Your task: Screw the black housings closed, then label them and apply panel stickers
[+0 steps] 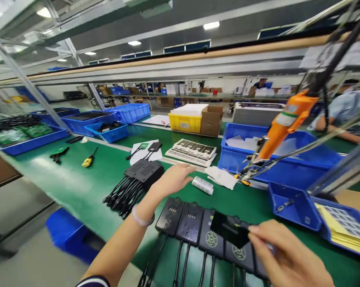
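While the right hand [287, 255] pinches a black cover plate [230, 229] just above a row of black corded units [204, 235] on the green bench [78, 179], the left hand [171, 180] reaches fwd, fingers loosely open, holding nothing, near a stack of black units [144, 171] w/ cables & a small white roll [202, 185].

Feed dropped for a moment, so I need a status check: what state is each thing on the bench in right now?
Left hand: open, reaching over the belt, holding nothing.
Right hand: pinching a black cover, lifted and tilted.
Row of black units: lying flat side by side, cables trailing toward the bench edge.
Stack of black units: piled, cables fanned out.
Orange electric screwdriver: hanging, tilted, unheld.
Small blue bin: nearly bare, one small part inside.
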Motion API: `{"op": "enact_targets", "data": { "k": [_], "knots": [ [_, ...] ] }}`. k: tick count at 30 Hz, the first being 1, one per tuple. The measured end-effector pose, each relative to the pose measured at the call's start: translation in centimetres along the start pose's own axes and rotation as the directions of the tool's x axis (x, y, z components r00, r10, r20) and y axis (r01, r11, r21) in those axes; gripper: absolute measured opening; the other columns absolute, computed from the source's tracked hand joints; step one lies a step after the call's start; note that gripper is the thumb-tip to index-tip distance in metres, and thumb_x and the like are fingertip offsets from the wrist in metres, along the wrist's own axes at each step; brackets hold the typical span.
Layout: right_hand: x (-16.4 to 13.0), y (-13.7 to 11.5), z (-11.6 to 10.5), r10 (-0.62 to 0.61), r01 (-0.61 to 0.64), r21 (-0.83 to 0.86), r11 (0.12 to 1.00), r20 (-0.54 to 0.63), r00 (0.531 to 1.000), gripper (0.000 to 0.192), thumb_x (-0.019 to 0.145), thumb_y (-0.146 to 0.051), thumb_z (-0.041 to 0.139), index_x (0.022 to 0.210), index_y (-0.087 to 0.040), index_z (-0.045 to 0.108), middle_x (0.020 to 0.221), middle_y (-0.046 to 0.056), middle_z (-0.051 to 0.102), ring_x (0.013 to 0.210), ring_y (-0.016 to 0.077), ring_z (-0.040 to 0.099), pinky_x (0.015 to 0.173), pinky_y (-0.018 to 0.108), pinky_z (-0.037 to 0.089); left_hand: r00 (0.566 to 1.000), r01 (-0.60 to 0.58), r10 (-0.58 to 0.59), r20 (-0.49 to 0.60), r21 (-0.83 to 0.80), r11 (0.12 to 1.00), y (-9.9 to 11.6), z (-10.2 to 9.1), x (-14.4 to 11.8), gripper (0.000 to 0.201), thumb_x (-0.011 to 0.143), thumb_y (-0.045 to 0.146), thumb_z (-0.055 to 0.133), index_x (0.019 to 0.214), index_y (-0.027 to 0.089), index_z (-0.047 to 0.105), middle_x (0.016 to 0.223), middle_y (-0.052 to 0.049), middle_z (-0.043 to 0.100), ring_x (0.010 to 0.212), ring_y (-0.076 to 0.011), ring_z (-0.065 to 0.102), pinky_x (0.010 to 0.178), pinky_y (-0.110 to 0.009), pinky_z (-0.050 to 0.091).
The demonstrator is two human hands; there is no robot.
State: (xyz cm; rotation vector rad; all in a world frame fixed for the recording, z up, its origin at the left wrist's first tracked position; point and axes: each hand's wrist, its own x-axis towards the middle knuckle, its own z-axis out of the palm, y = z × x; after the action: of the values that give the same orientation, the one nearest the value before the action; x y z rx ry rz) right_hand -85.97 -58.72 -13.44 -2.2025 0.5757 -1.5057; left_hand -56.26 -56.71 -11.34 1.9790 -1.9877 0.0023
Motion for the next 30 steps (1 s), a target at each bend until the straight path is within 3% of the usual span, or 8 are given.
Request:
{"op": "enact_targets", "data": {
  "k": [2, 5, 9, 12, 17, 23, 30],
  "knots": [
    [0.8, 1.1, 2.1, 0.235, -0.234, 0.082, 0.969, -0.002, 0.972, 0.003, 0.081, -0.026, 0.068, 0.084, -0.026, 0.069, 0.070, 0.000, 0.066, 0.054, 0.0122, 0.059, 0.052, 0.024, 0.051, 0.997, 0.038, -0.041, 0.068, 0.038, 0.999, -0.7, 0.2, -5.0, 0.032, 0.089, 0.018, 0.060, 0.121, 0.018, 0.066, 0.117, -0.013, 0.068, 0.111, -0.0297, 0.065, 0.095, -0.041, 0.051],
    [1.0, 3.1, 6.0, 0.508, -0.535, 0.195, 0.822, 0.177, 0.843, 0.021, 0.078, -0.040, 0.071, 0.084, -0.021, 0.070, 0.062, 0.000, 0.061, 0.047, 0.0094, 0.052, 0.044, 0.022, 0.046, 0.989, 0.076, -0.073, 0.126, -0.013, 0.997, -0.5, 2.2, -11.0, 0.027, 0.090, 0.018, 0.060, 0.116, 0.019, 0.068, 0.120, -0.012, 0.067, 0.109, -0.0273, 0.066, 0.094, -0.040, 0.054],
    [-0.2, 5.4, 10.4, 0.631, -0.760, 0.265, 0.593, 0.432, 0.644, 0.035, 0.073, -0.048, 0.074, 0.086, -0.016, 0.068, 0.064, -0.001, 0.055, 0.047, 0.0075, 0.047, 0.043, 0.021, 0.040, 0.993, 0.092, -0.083, 0.084, -0.097, 0.991, 0.6, 6.2, -16.0, 0.028, 0.090, 0.016, 0.060, 0.118, 0.019, 0.066, 0.125, -0.011, 0.064, 0.114, -0.0263, 0.063, 0.097, -0.042, 0.055],
    [-1.3, 6.6, 12.2, 0.653, -0.816, 0.224, 0.533, 0.504, 0.565, 0.039, 0.072, -0.049, 0.075, 0.086, -0.014, 0.067, 0.061, -0.002, 0.052, 0.046, 0.0066, 0.043, 0.042, 0.021, 0.035, 0.998, 0.054, -0.058, -0.024, -0.124, 0.991, 1.3, 8.3, -17.8, 0.028, 0.091, 0.015, 0.057, 0.118, 0.017, 0.063, 0.125, -0.013, 0.062, 0.117, -0.0268, 0.060, 0.097, -0.043, 0.056],
    [-2.2, 7.4, 13.2, 0.680, -0.836, 0.152, 0.528, 0.515, 0.523, 0.038, 0.072, -0.048, 0.075, 0.087, -0.015, 0.067, 0.063, -0.002, 0.053, 0.046, 0.0061, 0.043, 0.043, 0.021, 0.033, 0.990, 0.004, -0.020, -0.139, -0.115, 0.993, 1.9, 9.8, -18.9, 0.031, 0.092, 0.027, 0.061, 0.119, 0.011, 0.061, 0.118, -0.015, 0.065, 0.122, -0.0313, 0.057, 0.099, -0.047, 0.056],
    [-2.3, 7.4, 13.2, 0.685, -0.810, 0.106, 0.577, 0.478, 0.550, 0.035, 0.072, -0.047, 0.075, 0.087, -0.016, 0.068, 0.062, -0.002, 0.054, 0.046, 0.0073, 0.044, 0.044, 0.022, 0.036, 0.992, 0.007, -0.021, -0.128, -0.111, 0.994, 2.0, 10.1, -18.9, 0.040, 0.092, 0.034, 0.063, 0.124, 0.010, 0.059, 0.122, -0.016, 0.065, 0.124, -0.0316, 0.056, 0.103, -0.050, 0.052],
    [-2.5, 7.4, 13.0, 0.700, -0.814, 0.081, 0.575, 0.467, 0.541, 0.029, 0.075, -0.043, 0.075, 0.088, -0.018, 0.069, 0.065, -0.002, 0.055, 0.048, 0.0058, 0.045, 0.045, 0.020, 0.036, 0.995, -0.003, -0.008, -0.102, -0.106, 0.994, 1.9, 10.2, -18.8, 0.043, 0.090, 0.036, 0.065, 0.125, 0.012, 0.059, 0.122, -0.015, 0.066, 0.121, -0.0313, 0.058, 0.104, -0.051, 0.050]
  ]
}}
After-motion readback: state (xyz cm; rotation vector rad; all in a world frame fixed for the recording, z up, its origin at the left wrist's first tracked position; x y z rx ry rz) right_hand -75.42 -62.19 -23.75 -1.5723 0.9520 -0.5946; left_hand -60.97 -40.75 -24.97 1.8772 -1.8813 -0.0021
